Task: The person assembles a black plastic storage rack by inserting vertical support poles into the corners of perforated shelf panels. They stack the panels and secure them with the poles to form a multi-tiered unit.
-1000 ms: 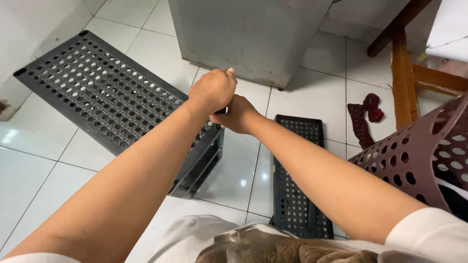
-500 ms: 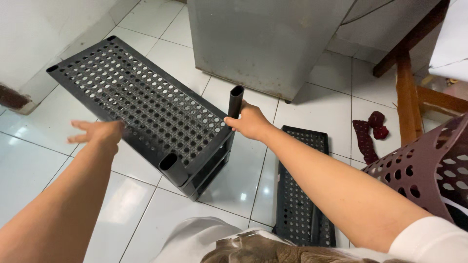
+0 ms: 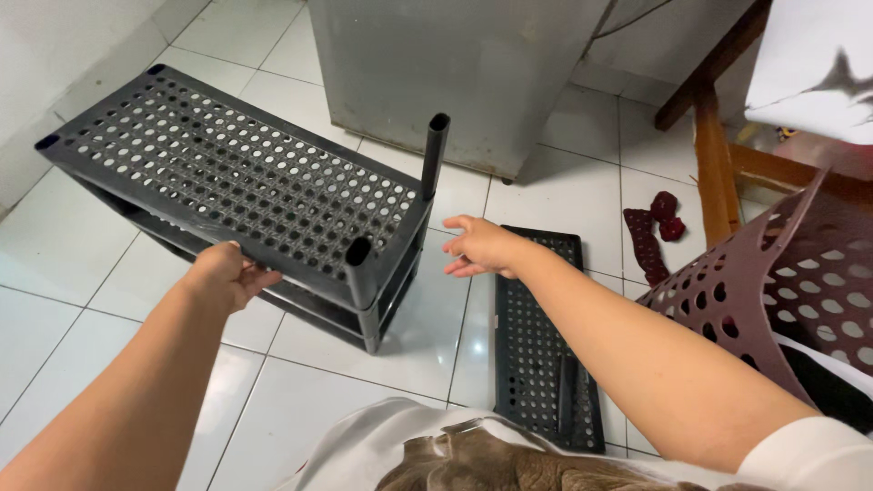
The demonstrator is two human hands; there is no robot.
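Observation:
A dark grey plastic rack point(image 3: 227, 177) with perforated shelves stands on the white tiled floor. A dark post point(image 3: 435, 155) sticks up from its far right corner. My left hand point(image 3: 225, 275) grips the front edge of the top shelf. My right hand point(image 3: 482, 245) hovers open just right of the rack, fingers apart, touching nothing. A loose perforated shelf panel point(image 3: 541, 336) lies flat on the floor under my right forearm, with a loose dark tube point(image 3: 566, 393) resting on it.
A grey metal cabinet point(image 3: 455, 64) stands right behind the rack. A maroon perforated basket point(image 3: 782, 282) leans at the right. A wooden furniture leg point(image 3: 714, 164) and dark red cloth scraps point(image 3: 650, 232) are beyond the panel. A white wall runs along the left.
My right hand let go of the post and drew back, open. My left hand moved in from the open floor and took hold of the top shelf's front edge.

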